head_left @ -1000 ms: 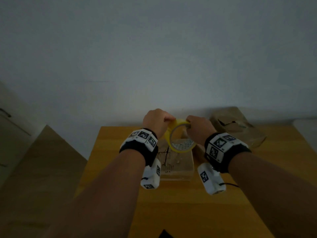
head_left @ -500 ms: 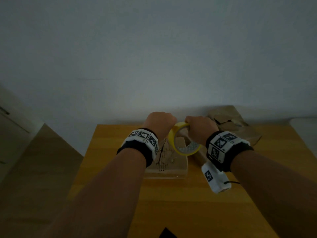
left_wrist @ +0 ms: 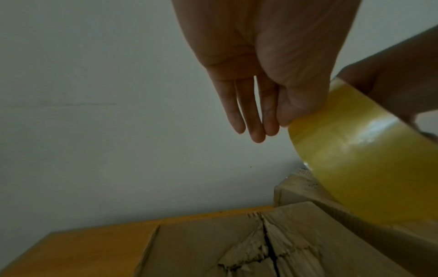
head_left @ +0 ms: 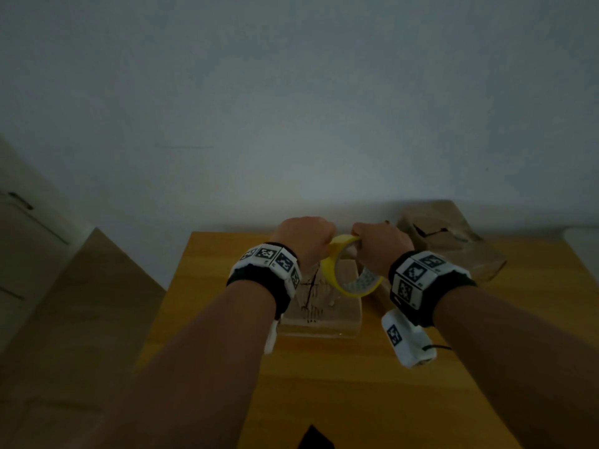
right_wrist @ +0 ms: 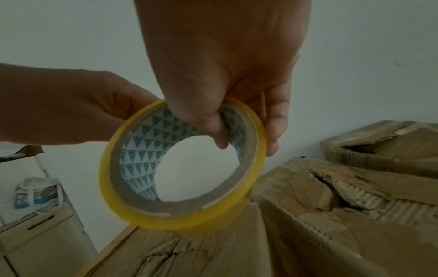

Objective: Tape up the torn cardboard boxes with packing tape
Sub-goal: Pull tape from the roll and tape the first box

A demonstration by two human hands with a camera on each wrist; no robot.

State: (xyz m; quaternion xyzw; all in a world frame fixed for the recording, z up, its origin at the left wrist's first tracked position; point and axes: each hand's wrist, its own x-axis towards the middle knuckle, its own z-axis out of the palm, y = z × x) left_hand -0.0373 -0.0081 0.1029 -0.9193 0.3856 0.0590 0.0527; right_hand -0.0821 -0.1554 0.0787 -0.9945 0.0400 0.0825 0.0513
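The yellow packing tape roll hangs tilted above a torn cardboard box with a dark split along its top. My right hand grips the roll's top, thumb inside the patterned core and fingers over the outer band. My left hand meets the roll from the left. Its thumb presses on the tape's outer face, the forefinger is hidden, and the other fingers hang straight.
A second torn box lies right of the first, and a third sits at the back right by the wall. All rest on a wooden table. A pale cabinet stands to the left.
The roll has shifted slightly right and tilted more. My left hand has closed in over its upper left edge. The right hand keeps its grip.
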